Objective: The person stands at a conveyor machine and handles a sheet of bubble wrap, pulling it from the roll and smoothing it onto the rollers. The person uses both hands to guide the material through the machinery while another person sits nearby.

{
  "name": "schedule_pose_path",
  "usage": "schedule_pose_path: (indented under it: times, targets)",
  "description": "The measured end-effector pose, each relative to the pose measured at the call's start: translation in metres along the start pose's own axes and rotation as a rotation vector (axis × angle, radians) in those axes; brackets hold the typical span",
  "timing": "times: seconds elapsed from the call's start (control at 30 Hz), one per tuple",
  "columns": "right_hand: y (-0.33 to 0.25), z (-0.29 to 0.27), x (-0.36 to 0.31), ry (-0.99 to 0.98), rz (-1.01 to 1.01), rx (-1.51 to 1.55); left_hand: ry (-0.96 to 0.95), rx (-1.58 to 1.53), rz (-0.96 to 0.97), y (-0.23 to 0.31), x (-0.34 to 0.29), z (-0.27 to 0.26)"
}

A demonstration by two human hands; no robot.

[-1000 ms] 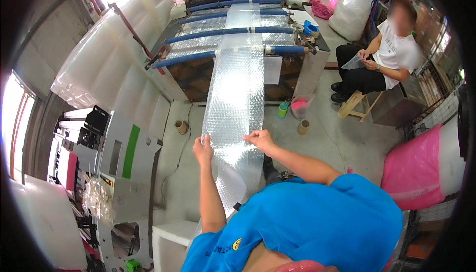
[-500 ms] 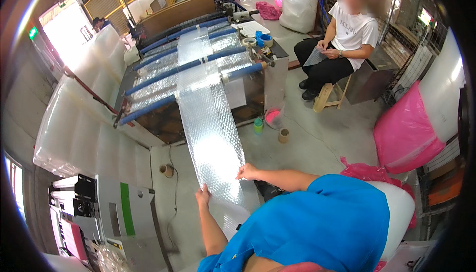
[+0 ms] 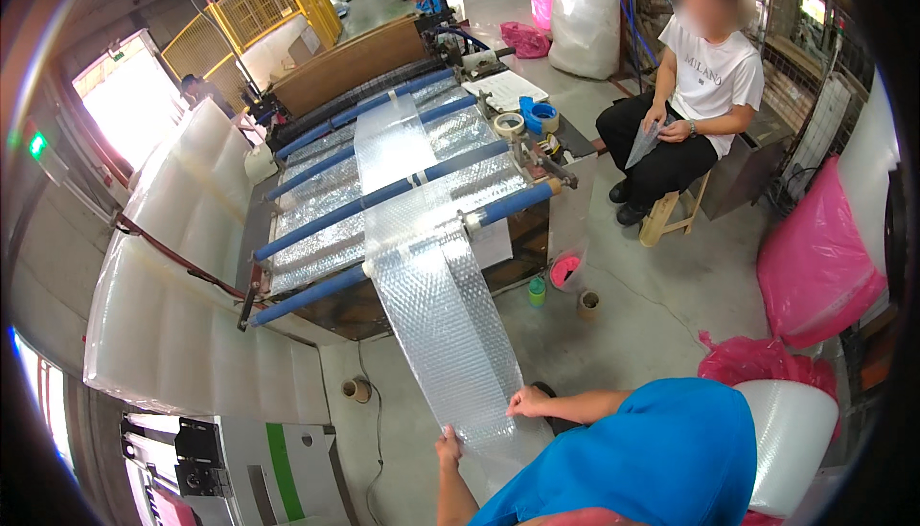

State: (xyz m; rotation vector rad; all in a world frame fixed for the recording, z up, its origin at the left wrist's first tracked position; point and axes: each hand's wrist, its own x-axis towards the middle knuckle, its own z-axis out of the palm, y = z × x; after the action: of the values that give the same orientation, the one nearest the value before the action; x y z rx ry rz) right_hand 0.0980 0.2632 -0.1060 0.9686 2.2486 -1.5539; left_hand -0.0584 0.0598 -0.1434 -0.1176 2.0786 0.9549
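Observation:
A long strip of clear bubble wrap runs down from the blue rollers of a machine toward my body. My left hand pinches the strip's left edge near its lower part. Across from it, my right hand is closed on the right edge, fingertips pressed together. Between the two hands the strip lies fairly flat; its lower end disappears beneath my blue shirt. Farther back, the strip passes over and under more rollers on the machine bed.
A seated co-worker at the right holds a small clear sheet. Tape rolls sit on the machine's right side. A green bottle, a pink-filled container and cardboard cores stand on the floor. Large wrapped rolls line the left.
My view has shifted, so the machine and co-worker sit lower in the picture. Both hands appear lower and farther right, still on the strip's edges.

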Motion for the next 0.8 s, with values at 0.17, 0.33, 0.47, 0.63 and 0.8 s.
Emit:
schedule_pose_path:
  times: [0.17,0.33,0.47,0.63,0.8]
  targets:
    - [-0.005,-0.029,0.048,0.143,-0.071,0.033,-0.018,-0.02,0.078,0.033,0.051,0.009]
    - [-0.036,-0.071,0.077,0.197,-0.137,0.092,0.146,-0.201,0.228,0.094,0.066,0.016]
    - [-0.061,-0.09,0.094,0.295,-0.249,0.165,0.151,-0.123,0.336,0.133,0.093,0.001]
    - [-0.102,-0.12,0.101,0.353,-0.283,0.141,0.136,-0.191,0.438,0.191,0.074,-0.018]
    - [-0.108,-0.12,0.071,0.115,-0.255,0.603,0.056,-0.276,0.333,0.153,0.053,-0.024]
